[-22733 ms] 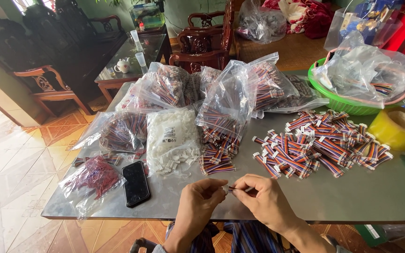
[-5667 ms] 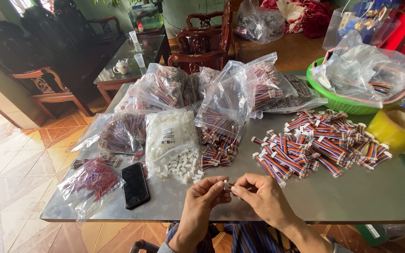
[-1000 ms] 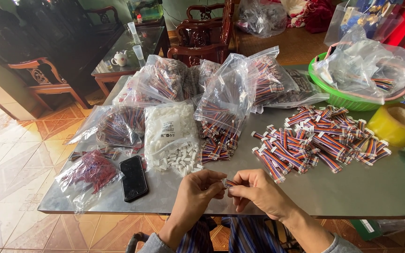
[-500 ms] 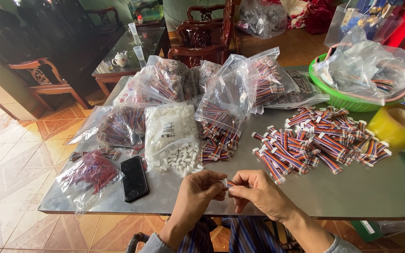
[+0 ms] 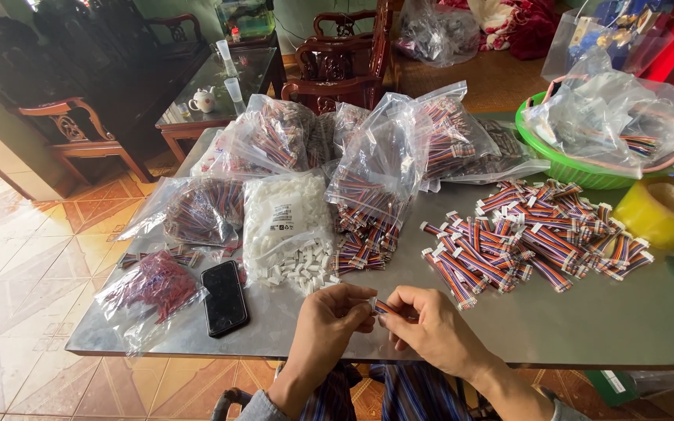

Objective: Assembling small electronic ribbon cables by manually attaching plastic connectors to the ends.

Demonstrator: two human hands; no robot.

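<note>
- A grey metal table (image 5: 602, 327) fills the view, standing on an orange tiled floor (image 5: 17, 257), with dark wooden chairs (image 5: 79, 132) and a glass-topped side table (image 5: 220, 78) beyond its far edge.
- Clear plastic bags of striped cable pieces (image 5: 399, 148) crowd the far half of the table, leaning on one another.
- On the far right, a green basket (image 5: 563, 168) holds more clear bags.
- In front of the basket, a loose heap of multicoloured ribbon cables (image 5: 536, 238) spreads across the table.
- A clear bag of small white connectors (image 5: 286, 218) lies in the middle, with some spilling out of its near end.
- At the left edge, a bag of thin red wires (image 5: 154, 284) lies flat, with a black phone (image 5: 224, 296) just beside it.
- A yellow tape roll (image 5: 665, 210) sits at the right, near the cable heap.
- Now the hands, close together over the near edge: the left hand (image 5: 329, 320) pinches a small white connector (image 5: 371, 302) in its fingers.
- The right hand (image 5: 431, 327) has its fingers closed on one short ribbon cable (image 5: 388, 309), whose end meets the connector between the two hands.
</note>
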